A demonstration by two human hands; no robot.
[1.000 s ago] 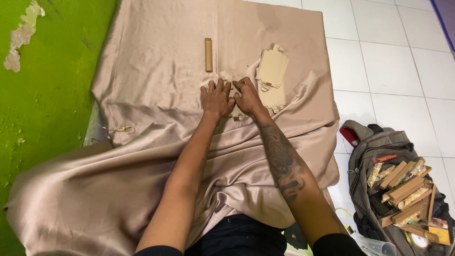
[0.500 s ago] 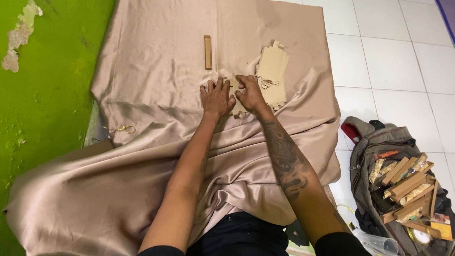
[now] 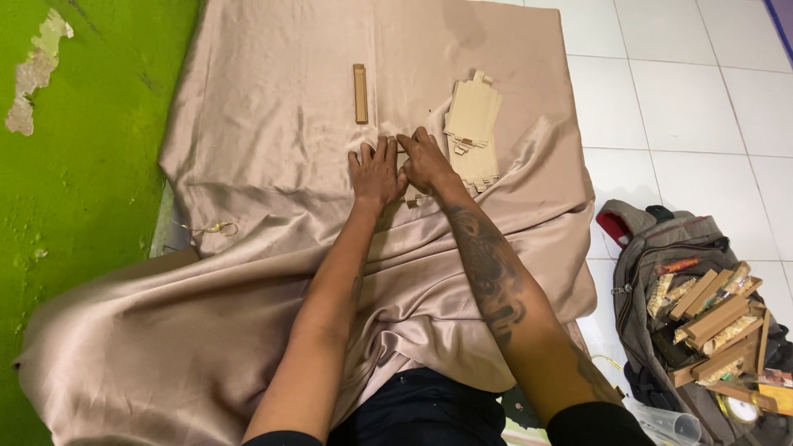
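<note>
Small cardboard pieces (image 3: 413,196) lie on the beige satin cloth (image 3: 273,182) near its middle, mostly covered by both hands; only a pale edge shows just below the right hand's wrist side. Left hand (image 3: 376,172) rests palm down on the cloth, fingers spread and pointing toward the far edge, pressing flat on what lies beneath; whether it grips anything cannot be told. Right hand (image 3: 428,161) sits touching the left, thumb side against it, fingers loosely curved and pressing down on the same spot; its hold is hidden too. Stack of flat cardboard cutouts (image 3: 473,132) lies just beside the right hand, toward the cloth's right edge, notched outlines visible. Narrow wooden stick (image 3: 360,93) lies lengthwise beyond the left hand, apart from the fingertips, nearer the far edge. Cloth is spread over white floor tiles (image 3: 686,107), bunched in folds toward the near edge over the person's lap. Green wall (image 3: 74,165) runs along the cloth's left edge. Open grey bag (image 3: 652,248) with wooden sticks and packets stands on the tiles off the right edge, well apart from the hands.
</note>
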